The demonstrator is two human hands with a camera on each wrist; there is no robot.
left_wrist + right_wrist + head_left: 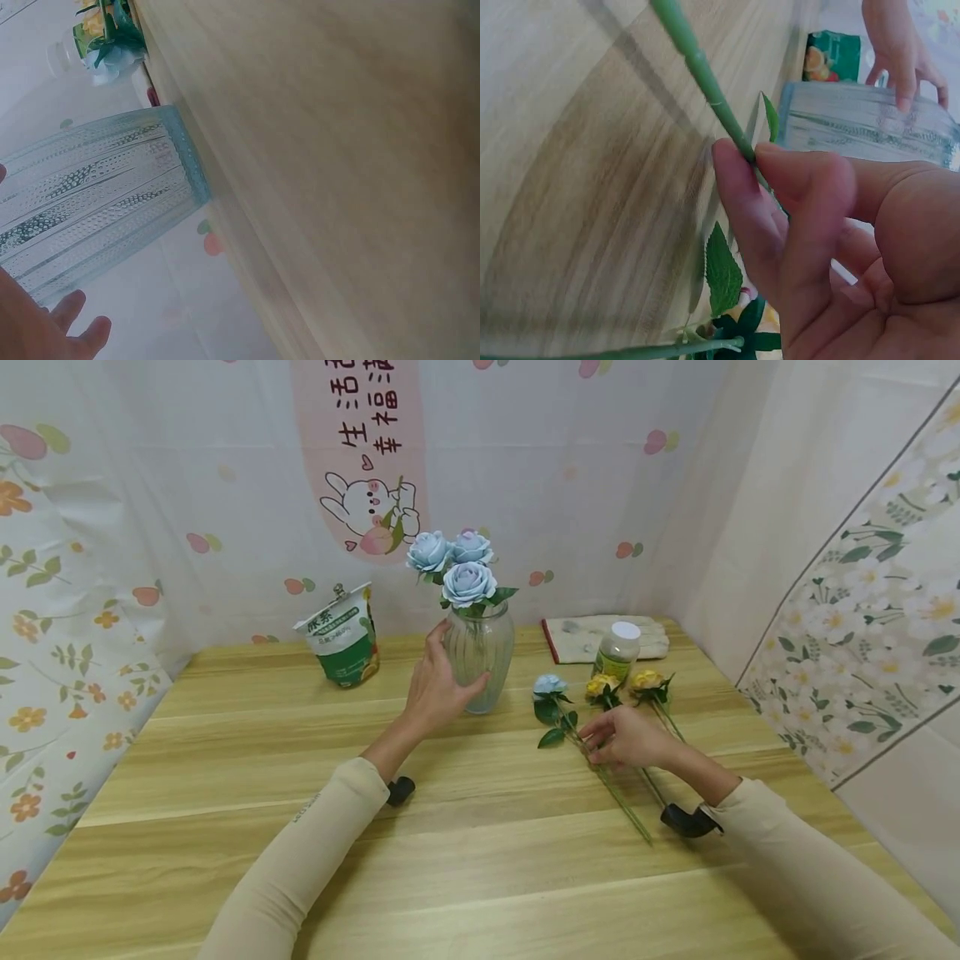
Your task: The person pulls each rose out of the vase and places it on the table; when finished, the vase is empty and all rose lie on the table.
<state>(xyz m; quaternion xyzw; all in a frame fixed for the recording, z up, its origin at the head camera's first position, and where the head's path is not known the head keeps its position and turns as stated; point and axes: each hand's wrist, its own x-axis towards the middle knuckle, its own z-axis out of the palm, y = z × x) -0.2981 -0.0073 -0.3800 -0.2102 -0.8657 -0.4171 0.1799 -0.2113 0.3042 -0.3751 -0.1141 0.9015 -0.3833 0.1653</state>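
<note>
A ribbed clear glass vase (pixel 480 652) stands upright on the table, with several light-blue artificial roses (pixel 468 583) in its mouth. My left hand (pixel 438 687) holds the vase from its left side, thumb across the front; the left wrist view shows fingertips (pixel 94 337) beside the ribbed glass (pixel 97 202). To the right, my right hand (pixel 626 739) pinches the green stem (pixel 709 86) of another blue rose (pixel 551 684) between thumb and fingers. That rose slants just over the tabletop. Two yellow roses (pixel 603 685) lie beside and partly under the right hand.
A green-and-white snack pouch (pixel 341 639) with a clip on top stands at the back left. Behind the yellow roses are a white-lidded jar (pixel 619 649) and a folded pale cloth with a red edge (pixel 577 639). Patterned curtains surround the wooden table (pixel 420 877).
</note>
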